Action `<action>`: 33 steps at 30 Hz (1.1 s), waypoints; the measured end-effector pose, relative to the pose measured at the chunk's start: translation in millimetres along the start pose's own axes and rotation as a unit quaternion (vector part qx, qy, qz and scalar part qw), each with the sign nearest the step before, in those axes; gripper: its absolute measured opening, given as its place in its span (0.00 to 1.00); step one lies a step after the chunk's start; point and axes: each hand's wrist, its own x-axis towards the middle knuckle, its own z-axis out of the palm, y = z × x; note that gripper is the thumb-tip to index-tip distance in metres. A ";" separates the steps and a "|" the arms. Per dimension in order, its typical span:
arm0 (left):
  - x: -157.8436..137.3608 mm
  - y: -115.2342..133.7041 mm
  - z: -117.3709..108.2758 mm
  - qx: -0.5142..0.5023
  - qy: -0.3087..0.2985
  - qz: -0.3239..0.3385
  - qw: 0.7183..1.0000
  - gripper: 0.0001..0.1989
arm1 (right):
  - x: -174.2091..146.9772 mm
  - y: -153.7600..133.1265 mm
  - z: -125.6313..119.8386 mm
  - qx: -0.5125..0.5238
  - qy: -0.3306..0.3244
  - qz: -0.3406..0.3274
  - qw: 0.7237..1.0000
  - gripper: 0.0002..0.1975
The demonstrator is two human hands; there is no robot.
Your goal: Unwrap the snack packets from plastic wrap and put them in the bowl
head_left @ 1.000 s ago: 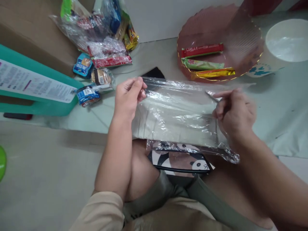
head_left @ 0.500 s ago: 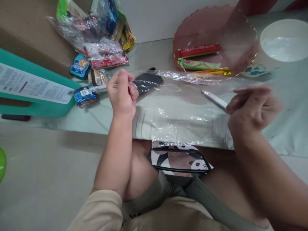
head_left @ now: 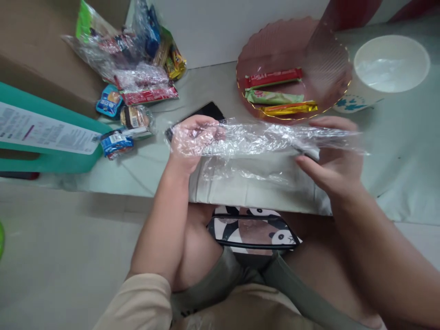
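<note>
Clear plastic film (head_left: 254, 137), crumpled and shiny, stretches between my two hands above the table's front edge. My left hand (head_left: 192, 140) is closed on the film's left end, its fingers partly behind the plastic. On the other side, my right hand (head_left: 338, 153) has the film across its fingers. A slim white tool (head_left: 311, 150) with a dark part lies between that hand's thumb and fingers, partly covered by film; its exact kind is unclear. Behind my left hand a black phone (head_left: 209, 111) lies on the table, partly hidden.
A pink gold-rimmed plate (head_left: 242, 59) holds several wrapped snack bars. Right of it stands a white paper cup (head_left: 392, 68). Packaged snacks (head_left: 137, 87) pile at the left beside a green box (head_left: 79, 156). A panda-print item (head_left: 254, 229) sits between the person's legs.
My right hand has moved left, closer to my left hand, and its fingers have opened out under the film. My left hand has shifted right and down. The film has gathered into a narrower band.
</note>
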 end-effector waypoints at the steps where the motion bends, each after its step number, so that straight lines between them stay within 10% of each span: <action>1: 1.0 0.9 0.3 -0.010 0.005 0.005 1.000 0.11 | 0.6 1.2 1.3 -0.025 -0.006 -0.029 0.999 0.18; 3: 1.7 2.8 -0.4 -0.012 0.010 0.005 1.000 0.13 | 2.3 1.1 4.2 -0.047 0.002 -0.074 0.996 0.04; 7: 0.3 5.7 -5.8 0.033 -0.013 -0.039 0.999 0.16 | 3.7 -4.9 7.0 0.072 0.113 -0.094 0.986 0.11; 14: -1.7 21.9 -8.3 -0.062 -0.024 -0.055 0.996 0.19 | 6.1 -11.4 11.5 0.173 0.208 0.075 0.960 0.09; 33: 7.7 12.5 -13.4 0.016 0.026 -0.065 0.997 0.32 | 15.5 -19.0 -5.2 0.284 0.113 0.268 0.914 0.23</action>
